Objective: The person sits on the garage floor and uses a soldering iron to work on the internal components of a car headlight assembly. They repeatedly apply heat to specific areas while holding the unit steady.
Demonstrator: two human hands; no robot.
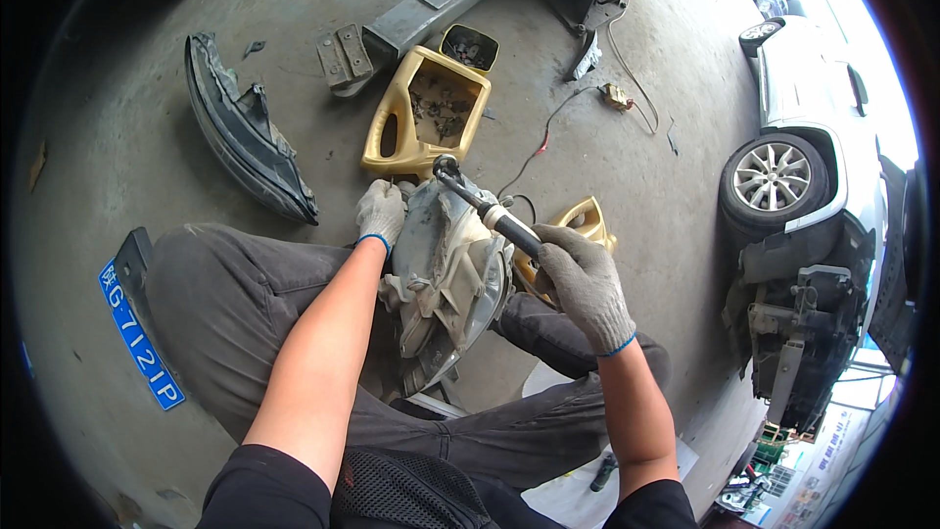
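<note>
A car headlight (446, 279) with a dusty, pale plastic back rests between my legs. My gloved left hand (383, 212) is closed at its far left end, fingers bunched at the edge; what they pinch is too small to make out. Wrapped in my gloved right hand (586, 284) is a long tool (511, 225) with a dark handle, a white band and a round metal head, much like a ratchet wrench. That head lies over the far end of the headlight. Just beyond is a cut-open gold plastic jug (378, 142) containing small dark parts.
A yellow-rimmed tub (470, 47) of small pieces stands behind the jug. A curved dark lamp part (230, 137) lies left, a blue plate (137, 338) lower left. Another gold container (592, 220) sits right, near a cable (544, 127). A white car (827, 118) stands farther right.
</note>
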